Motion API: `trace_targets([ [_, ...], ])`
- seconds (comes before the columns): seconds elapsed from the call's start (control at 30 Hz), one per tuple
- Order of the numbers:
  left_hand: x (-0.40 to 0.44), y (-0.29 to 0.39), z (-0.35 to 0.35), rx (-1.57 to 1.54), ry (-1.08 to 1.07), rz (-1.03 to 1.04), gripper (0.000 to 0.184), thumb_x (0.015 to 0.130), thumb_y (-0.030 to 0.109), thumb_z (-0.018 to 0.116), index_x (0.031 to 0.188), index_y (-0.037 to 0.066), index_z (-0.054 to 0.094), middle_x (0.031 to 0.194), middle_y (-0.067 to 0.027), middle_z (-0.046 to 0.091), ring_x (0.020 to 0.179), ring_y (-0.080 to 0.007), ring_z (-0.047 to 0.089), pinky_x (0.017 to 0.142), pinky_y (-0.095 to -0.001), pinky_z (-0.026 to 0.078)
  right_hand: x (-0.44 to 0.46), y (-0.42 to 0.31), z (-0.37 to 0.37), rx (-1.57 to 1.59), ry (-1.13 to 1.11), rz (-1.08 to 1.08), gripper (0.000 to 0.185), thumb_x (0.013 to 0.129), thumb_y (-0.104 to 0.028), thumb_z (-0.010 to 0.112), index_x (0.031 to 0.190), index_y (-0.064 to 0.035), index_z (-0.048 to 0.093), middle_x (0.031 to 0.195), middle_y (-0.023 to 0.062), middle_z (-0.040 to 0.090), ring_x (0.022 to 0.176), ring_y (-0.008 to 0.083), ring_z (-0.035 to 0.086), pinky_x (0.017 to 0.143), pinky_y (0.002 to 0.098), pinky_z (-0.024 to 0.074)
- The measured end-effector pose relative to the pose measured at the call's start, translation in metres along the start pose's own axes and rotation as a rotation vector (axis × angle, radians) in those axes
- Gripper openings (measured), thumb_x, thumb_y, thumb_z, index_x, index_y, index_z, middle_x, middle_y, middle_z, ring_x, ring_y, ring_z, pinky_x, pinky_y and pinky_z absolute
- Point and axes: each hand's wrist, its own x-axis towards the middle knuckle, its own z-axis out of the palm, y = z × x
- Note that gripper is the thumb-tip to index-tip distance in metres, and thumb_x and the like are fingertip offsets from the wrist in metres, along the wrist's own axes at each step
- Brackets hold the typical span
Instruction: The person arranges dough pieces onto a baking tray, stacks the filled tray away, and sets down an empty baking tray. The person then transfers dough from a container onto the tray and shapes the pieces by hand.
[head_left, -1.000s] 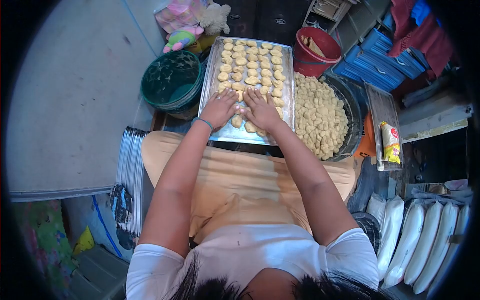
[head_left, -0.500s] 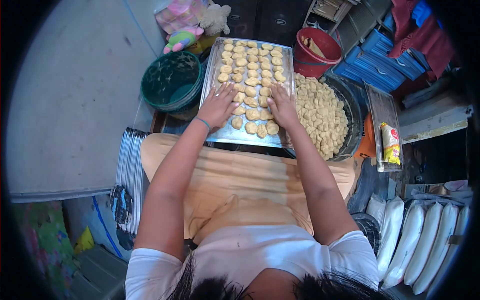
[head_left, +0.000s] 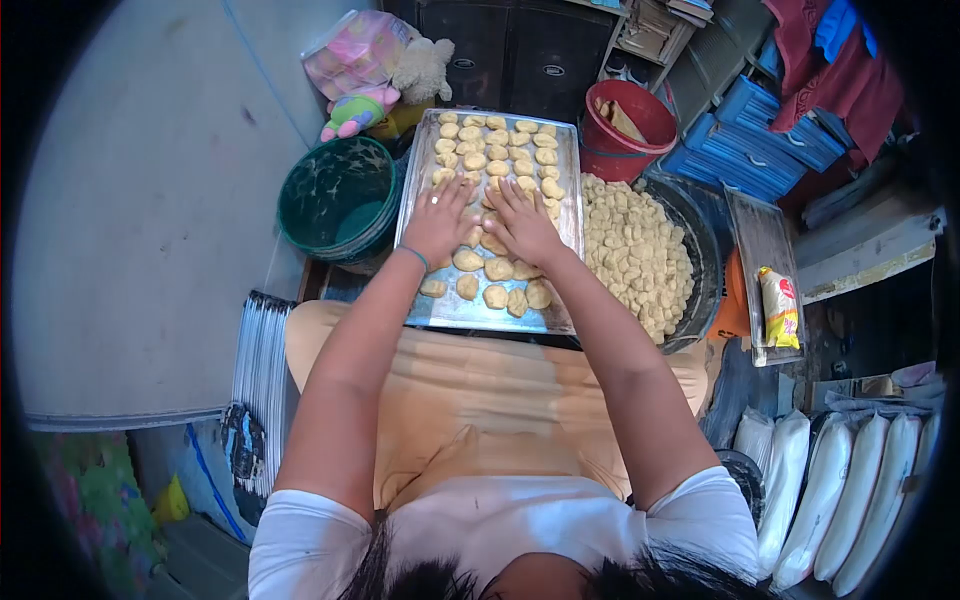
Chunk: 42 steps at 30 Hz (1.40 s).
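Note:
A metal tray (head_left: 455, 313) lies before me, bearing rows of flattened dough pieces (head_left: 467, 260). My left hand (head_left: 440, 222) rests palm down on pieces left of the middle, fingers spread, a ring and a teal wristband on it. Close beside it, my right hand (head_left: 522, 228) lies flat with spread fingers over pieces at the centre right. The thumbs are near each other. Dough under both palms is hidden. To the right of the tray, a black basin (head_left: 708, 270) holds a heap of small dough lumps (head_left: 635, 250).
A green bucket (head_left: 340, 200) stands left of the tray, a red bucket (head_left: 628, 130) behind the basin. At right, a yellow packet (head_left: 779, 308) lies on a wooden board (head_left: 757, 225). White filled bags (head_left: 825, 500) stand lower right. Stuffed toys (head_left: 424, 70) sit at the back left.
Half a second ago my hands were farther apart on the tray; now they are closer together over its middle. The view has tilted, so the tray appears lower.

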Motion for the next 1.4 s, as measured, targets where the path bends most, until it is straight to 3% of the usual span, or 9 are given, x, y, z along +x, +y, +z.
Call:
trace_targets([
  [0.23, 0.006, -0.042, 0.025, 0.012, -0.096, 0.109, 0.062, 0.103, 0.039, 0.035, 0.153, 0.005, 0.023, 0.159, -0.0144, 0.022, 0.148, -0.0299, 0.017, 0.119, -0.0474, 0.015, 0.032, -0.008, 0.017, -0.168, -0.114, -0.095, 0.073, 0.097, -0.062, 0.029, 0.155, -0.0183, 0.020, 0.161, 0.0050, 0.021, 0.149, 0.0245, 0.018, 0.119, 0.0567, 0.0016],
  [0.4, -0.001, -0.049, 0.026, 0.020, -0.077, 0.159, 0.062, 0.102, 0.044, 0.034, 0.151, 0.006, 0.028, 0.161, -0.0132, 0.019, 0.149, -0.0284, 0.014, 0.120, -0.0485, 0.012, 0.025, -0.019, 0.006, -0.136, -0.135, -0.073, 0.076, 0.097, -0.062, 0.032, 0.156, -0.0165, 0.018, 0.161, 0.0072, 0.020, 0.149, 0.0283, 0.015, 0.117, 0.0594, -0.0016],
  [0.5, -0.004, -0.056, -0.006, 0.133, 0.004, 0.014, 0.058, 0.103, 0.038, 0.036, 0.152, 0.010, 0.027, 0.161, -0.0147, 0.017, 0.149, -0.0331, 0.014, 0.119, -0.0499, 0.011, 0.006, -0.044, 0.009, -0.098, 0.044, -0.166, 0.073, 0.096, -0.060, 0.037, 0.154, -0.0160, 0.026, 0.161, 0.0072, 0.022, 0.149, 0.0278, 0.017, 0.116, 0.0617, 0.0003],
  [0.53, -0.011, -0.054, -0.030, 0.067, 0.060, -0.047, 0.053, 0.103, 0.040, 0.036, 0.148, 0.011, 0.039, 0.160, -0.0150, 0.019, 0.149, -0.0343, 0.014, 0.119, -0.0502, 0.009, -0.005, -0.062, 0.003, -0.092, 0.008, -0.189, 0.068, 0.097, -0.054, 0.040, 0.153, -0.0161, 0.028, 0.160, 0.0063, 0.023, 0.149, 0.0287, 0.017, 0.115, 0.0650, 0.0009],
  [0.73, -0.062, -0.064, -0.099, -0.380, 0.296, -0.225, 0.054, 0.103, 0.043, 0.036, 0.138, 0.006, 0.053, 0.158, -0.0168, 0.026, 0.149, -0.0338, 0.015, 0.119, -0.0479, 0.006, -0.037, -0.108, 0.034, -0.215, -0.059, -0.165, 0.058, 0.100, -0.047, 0.036, 0.150, -0.0164, 0.035, 0.159, 0.0018, 0.026, 0.148, 0.0244, 0.018, 0.111, 0.0716, 0.0014],
  [0.87, -0.073, -0.078, -0.075, -0.577, 0.159, -0.389, 0.060, 0.103, 0.048, 0.032, 0.136, 0.003, 0.053, 0.156, -0.0188, 0.030, 0.147, -0.0361, 0.018, 0.118, -0.0501, 0.010, -0.045, -0.115, 0.044, -0.257, -0.035, -0.133, 0.056, 0.100, -0.045, 0.038, 0.149, -0.0166, 0.038, 0.158, 0.0001, 0.028, 0.148, 0.0239, 0.019, 0.110, 0.0728, 0.0010],
  [1.0, -0.061, -0.072, -0.082, -0.540, 0.118, -0.322, 0.062, 0.102, 0.051, 0.031, 0.137, 0.005, 0.053, 0.155, -0.0182, 0.031, 0.147, -0.0362, 0.019, 0.118, -0.0518, 0.011, -0.043, -0.122, 0.022, -0.158, -0.081, -0.097, 0.053, 0.099, -0.045, 0.042, 0.145, -0.0190, 0.045, 0.158, 0.0033, 0.029, 0.148, 0.0289, 0.019, 0.110, 0.0728, 0.0009],
  [1.13, -0.049, -0.088, -0.070, -0.523, 0.021, -0.360, 0.062, 0.101, 0.052, 0.031, 0.138, 0.007, 0.052, 0.154, -0.0173, 0.033, 0.146, -0.0364, 0.020, 0.118, -0.0534, 0.012, -0.007, -0.093, 0.023, 0.031, 0.110, -0.012, 0.047, 0.099, -0.044, 0.044, 0.140, -0.0247, 0.051, 0.159, 0.0091, 0.025, 0.148, 0.0346, 0.016, 0.108, 0.0749, 0.0004],
  [1.4, -0.035, -0.099, -0.065, -0.503, -0.098, -0.376, 0.060, 0.101, 0.053, 0.028, 0.138, 0.013, 0.053, 0.152, -0.0184, 0.036, 0.145, -0.0368, 0.025, 0.117, -0.0547, 0.017, 0.024, -0.080, 0.028, -0.246, -0.001, 0.052, 0.043, 0.098, -0.045, 0.045, 0.138, -0.0296, 0.054, 0.160, 0.0074, 0.022, 0.149, 0.0319, 0.014, 0.106, 0.0769, 0.0004],
])
